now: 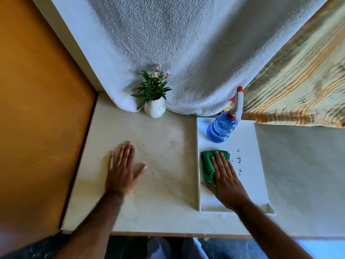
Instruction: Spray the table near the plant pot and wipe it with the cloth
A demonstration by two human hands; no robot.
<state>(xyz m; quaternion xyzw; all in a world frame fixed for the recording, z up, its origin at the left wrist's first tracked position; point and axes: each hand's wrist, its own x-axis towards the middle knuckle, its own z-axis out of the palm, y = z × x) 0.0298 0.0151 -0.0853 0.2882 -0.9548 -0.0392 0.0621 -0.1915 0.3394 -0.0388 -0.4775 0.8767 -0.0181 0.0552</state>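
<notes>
A white plant pot (155, 108) with green leaves and pink flowers stands at the back of the pale table (164, 139). A blue spray bottle (222, 128) with a white and red trigger head stands in the far end of a white tray (248, 146). A folded green cloth (208, 165) lies in the tray's middle. My right hand (226, 181) lies flat on the cloth's right part, fingers extended, covering some of it. My left hand (122, 171) rests flat on the bare table, fingers spread, well in front of the pot.
A white textured towel (186, 53) hangs behind the pot and touches the table. A striped yellowish fabric (302, 86) drapes at the back right. An orange wall (37, 109) borders the table's left edge. The table's front edge (177, 233) is near my body.
</notes>
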